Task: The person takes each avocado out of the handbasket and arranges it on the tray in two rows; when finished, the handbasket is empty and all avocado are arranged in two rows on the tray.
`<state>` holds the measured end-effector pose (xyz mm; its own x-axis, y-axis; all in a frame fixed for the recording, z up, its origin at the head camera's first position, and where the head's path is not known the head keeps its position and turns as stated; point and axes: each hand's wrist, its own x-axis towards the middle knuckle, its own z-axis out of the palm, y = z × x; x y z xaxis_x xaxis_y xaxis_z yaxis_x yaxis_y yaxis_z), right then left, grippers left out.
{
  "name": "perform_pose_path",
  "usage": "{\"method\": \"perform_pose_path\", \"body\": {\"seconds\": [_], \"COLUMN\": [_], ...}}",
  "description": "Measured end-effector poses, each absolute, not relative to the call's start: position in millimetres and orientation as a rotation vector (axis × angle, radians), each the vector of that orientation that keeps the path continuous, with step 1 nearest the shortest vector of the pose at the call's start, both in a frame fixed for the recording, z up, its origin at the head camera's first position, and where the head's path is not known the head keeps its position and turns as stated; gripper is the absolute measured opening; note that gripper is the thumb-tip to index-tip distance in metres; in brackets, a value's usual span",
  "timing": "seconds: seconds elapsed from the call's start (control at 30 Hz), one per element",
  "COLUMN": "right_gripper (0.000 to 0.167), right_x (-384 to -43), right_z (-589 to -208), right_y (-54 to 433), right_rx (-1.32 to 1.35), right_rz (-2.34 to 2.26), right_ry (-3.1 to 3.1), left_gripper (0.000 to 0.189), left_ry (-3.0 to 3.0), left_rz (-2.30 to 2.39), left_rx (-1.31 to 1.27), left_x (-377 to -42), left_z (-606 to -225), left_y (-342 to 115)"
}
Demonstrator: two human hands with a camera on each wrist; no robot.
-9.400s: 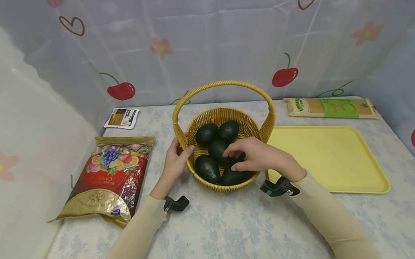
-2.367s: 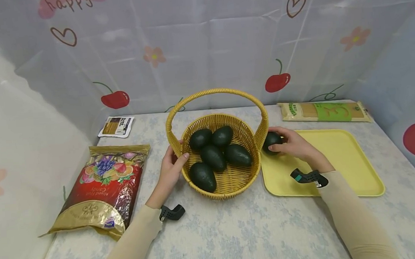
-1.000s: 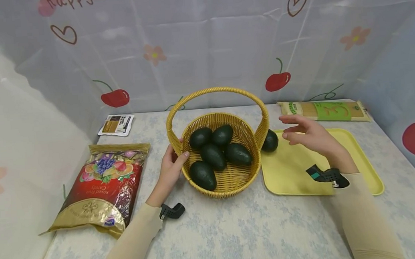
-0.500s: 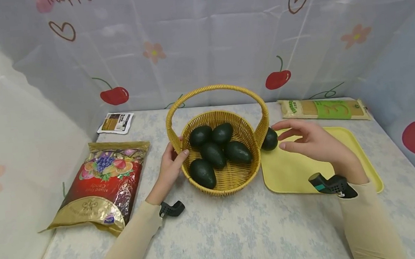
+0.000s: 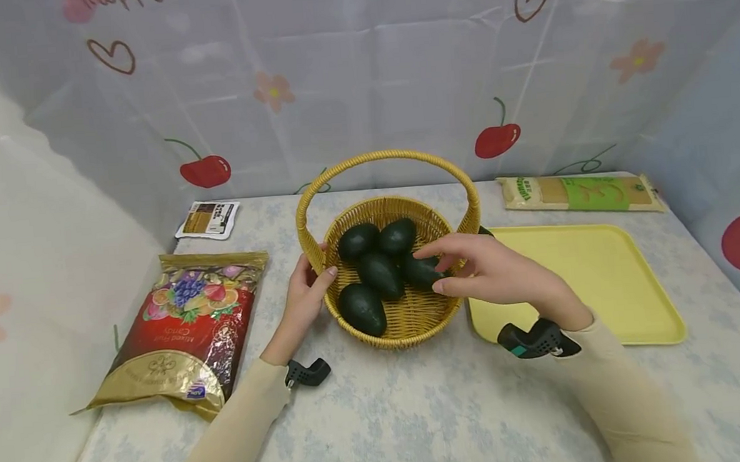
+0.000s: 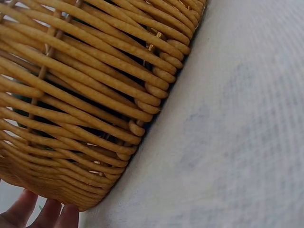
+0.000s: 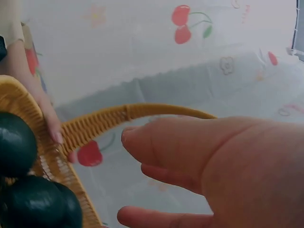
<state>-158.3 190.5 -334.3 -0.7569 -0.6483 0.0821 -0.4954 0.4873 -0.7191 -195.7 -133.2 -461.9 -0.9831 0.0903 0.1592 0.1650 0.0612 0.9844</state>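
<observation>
A yellow wicker basket [image 5: 398, 342] with a tall arched handle holds several dark green avocados [image 5: 362, 310]. My left hand [image 5: 306, 289] grips its left side, thumb over the rim by the handle's base and fingers outside against the weave. In the left wrist view those fingertips [image 6: 69, 216] touch the wicker. My right hand [image 5: 491, 269] hangs over the basket's right side, fingers apart and bent a little, above the rightmost avocado [image 5: 419, 273]. Nothing lies between its thumb and fingers in the right wrist view. Another avocado [image 5: 485, 231] shows only a sliver behind the handle, at the tray's corner.
The yellow tray [image 5: 592, 280] lies right of the basket. Behind it is a long pack of noodles [image 5: 589, 193]. A large candy bag [image 5: 189, 322] lies on the left, with a small flat packet [image 5: 208, 220] farther back. A patterned curtain [image 5: 359, 81] closes off the back.
Earlier my right hand took an avocado from the basket, set it at the tray's left edge and let go. Since then it has moved left over the basket. My left hand stays on the rim.
</observation>
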Motion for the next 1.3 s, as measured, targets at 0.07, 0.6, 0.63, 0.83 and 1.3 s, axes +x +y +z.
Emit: {"method": "perform_pose_path", "body": {"seconds": [0.07,0.6,0.63,0.83,1.3], "right_gripper": [0.044,0.045,0.045,0.048,0.045], "right_x": [-163,-179,-179,-179,-168], "right_z": [-339,-362,-363,-370,-381], "right_y": [179,110,107,97,87], "right_rx": [-0.991,-1.121,-1.116,-1.082,-1.155], "right_rz": [-1.126,-0.954,-0.943,-0.876,-0.653], "right_ry": [2.501,2.435,2.432,2.424,2.577], "left_gripper": [0.051,0.051,0.051,0.05,0.05], "left_ry": [-2.253,-2.253,-2.251,-2.241,-2.255], "left_rz": [-2.099,-2.132,-2.132,-2.139,-2.116], "left_rx": [-0.259,-0.281,-0.283,-0.284,-0.28], "left_x": [-196,-195,-195,-196,-195], "left_z": [-463,-460,-460,-462,-463], "left_y": [-132,-131,-132,-133,-134]}}
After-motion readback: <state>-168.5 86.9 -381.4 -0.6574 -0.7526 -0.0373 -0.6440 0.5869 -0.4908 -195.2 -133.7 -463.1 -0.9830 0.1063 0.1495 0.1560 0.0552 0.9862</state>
